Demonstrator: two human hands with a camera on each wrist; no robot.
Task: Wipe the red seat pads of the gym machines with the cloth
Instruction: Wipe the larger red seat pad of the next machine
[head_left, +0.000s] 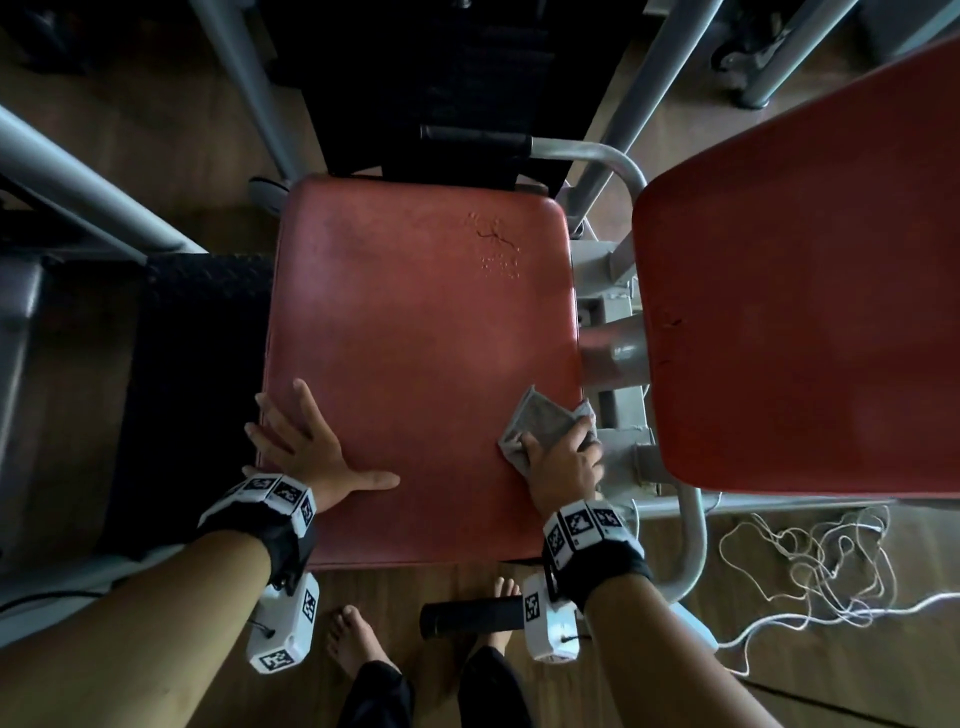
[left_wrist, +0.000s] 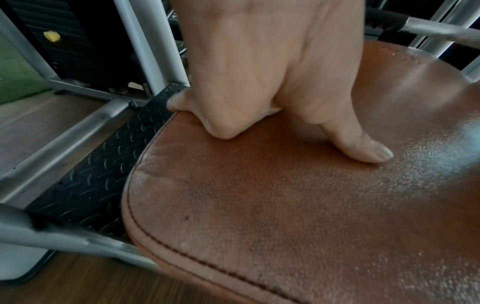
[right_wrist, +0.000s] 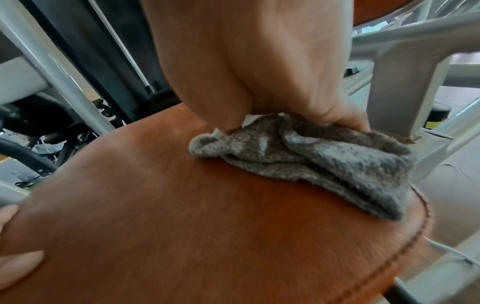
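1. Our right hand (head_left: 563, 460) grips a bunched grey terry cloth (head_left: 540, 423), fingers curled over it, and presses it onto the red seat pad (head_left: 415, 332) at that hand's own edge of the pad, just beside the grey steel frame (head_left: 618, 415).
2. Our left hand (head_left: 306, 441) lies released and flat on the pad's opposite edge, fingers spread, thumb pointing toward the right hand; the outer fingers hang over the seam above the black tread plate (left_wrist: 85, 185).
3. Ahead of the right hand the vinyl carries a cracked, pimpled patch (head_left: 493, 244). We judge the terry loops could snag there and widen the split if we scrub hard across it.
4. The cloth already overhangs the pad's rim. A stroke pushed further outward could drag it onto the frame bracket, picking up grime that we would then smear back on the seat.
5. The area under our left palm may go unwiped unless we lift it.
6. A second red pad (head_left: 800, 291) stands beyond the right hand, apparently not yet reached; a tangle of white cord (head_left: 810, 561) lies on the floor below it, a trip risk for bare feet when we step over.
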